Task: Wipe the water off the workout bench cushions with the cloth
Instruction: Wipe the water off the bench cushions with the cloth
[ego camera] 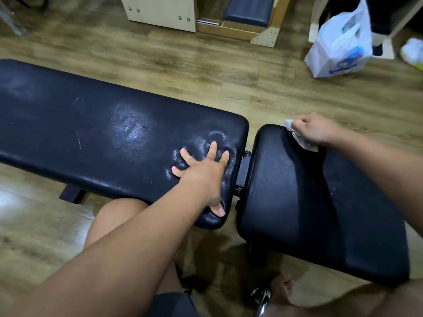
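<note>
A long black back cushion (91, 133) of the workout bench runs from the left edge to the middle. A wet, shiny patch (131, 130) shows on it. My left hand (203, 175) presses flat on its right end with fingers spread, thumb over the near edge. To the right lies the shorter black seat cushion (297, 202). My right hand (313, 129) grips a crumpled white cloth (302, 139) at the seat cushion's far corner.
A wooden floor (206, 72) surrounds the bench. A white plastic bag (341, 49) stands at the far right. A wooden box with a dark padded top (249, 10) sits behind. The bench's metal joint (243, 170) shows between the cushions. My knee (119, 216) is under the bench edge.
</note>
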